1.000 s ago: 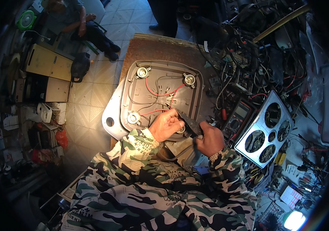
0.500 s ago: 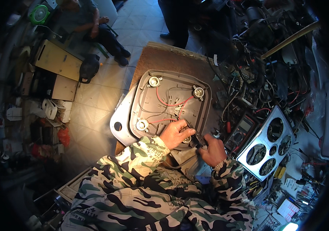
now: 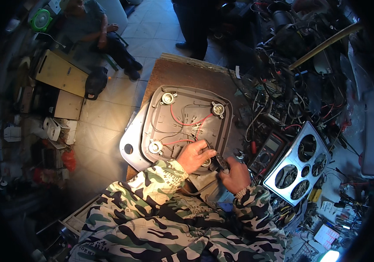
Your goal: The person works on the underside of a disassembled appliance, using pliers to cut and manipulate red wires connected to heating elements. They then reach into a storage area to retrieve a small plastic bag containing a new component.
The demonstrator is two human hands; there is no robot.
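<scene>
A grey plastic housing (image 3: 182, 109) with round metal fittings (image 3: 167, 98) in its corners and red and dark wires lies over a white panel (image 3: 130, 131) with a round hole. My left hand (image 3: 192, 156) is closed on a small dark part above the housing's lower right corner, partly covering that fitting. My right hand (image 3: 235, 174) is closed on a dark object (image 3: 222, 163), perhaps a tool, angled toward my left fingers; its exact kind is too small to tell.
A wooden board (image 3: 163, 70) bears the housing. To the right lie a multimeter (image 3: 271, 146), a metal plate with round openings (image 3: 318, 170) and tangled cables (image 3: 292, 87). A seated person (image 3: 112, 39) and standing legs (image 3: 191, 26) are beyond; cabinets (image 3: 62, 74) stand left.
The view shifted, moving the scene right and down, then slightly back left. My hands stay closed at the same corner; the dark object in my right hand has changed its angle slightly.
</scene>
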